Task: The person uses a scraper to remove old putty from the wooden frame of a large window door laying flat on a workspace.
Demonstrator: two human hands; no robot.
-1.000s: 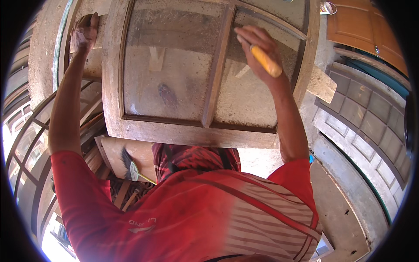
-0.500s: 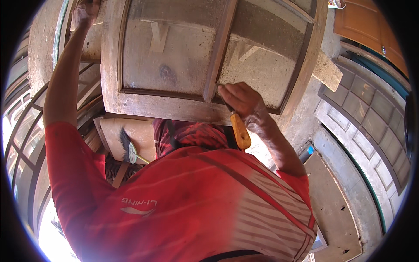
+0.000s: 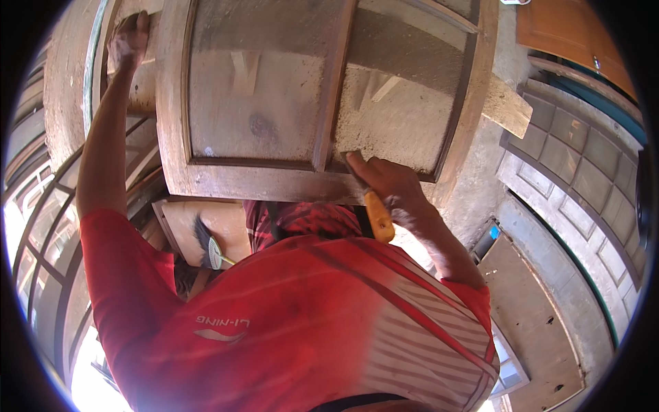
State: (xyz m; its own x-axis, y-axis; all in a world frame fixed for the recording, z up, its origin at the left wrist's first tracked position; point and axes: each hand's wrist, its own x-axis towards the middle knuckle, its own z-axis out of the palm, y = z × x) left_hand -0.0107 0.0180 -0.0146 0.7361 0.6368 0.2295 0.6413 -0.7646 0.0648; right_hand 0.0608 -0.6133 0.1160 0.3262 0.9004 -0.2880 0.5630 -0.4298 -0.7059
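Note:
My right hand [image 3: 395,184] is closed around the shank of a chisel [image 3: 379,218] with a yellow-orange wooden handle. Its handle points down toward me, and the metal end lies by the lower rail of a wooden-framed glass panel [image 3: 244,180], near the foot of the middle bar. Dust and small crumbs speckle the panes. Far out at the upper left, my left hand [image 3: 129,44] is beside another wooden frame, left of the panel. Its fingers look curled, with a dark patch at them that I cannot make out.
A brush with dark bristles [image 3: 203,237] rests against a tan board [image 3: 180,221] below the panel. At the right lean a many-paned frame [image 3: 583,165] and a brown board [image 3: 528,323]. A barred metal grille [image 3: 41,254] stands at the left. A wood piece [image 3: 506,106] juts out behind the panel.
My right hand and the chisel have shifted slightly down and right. My left hand shows lower in the picture. The whole view has moved a little.

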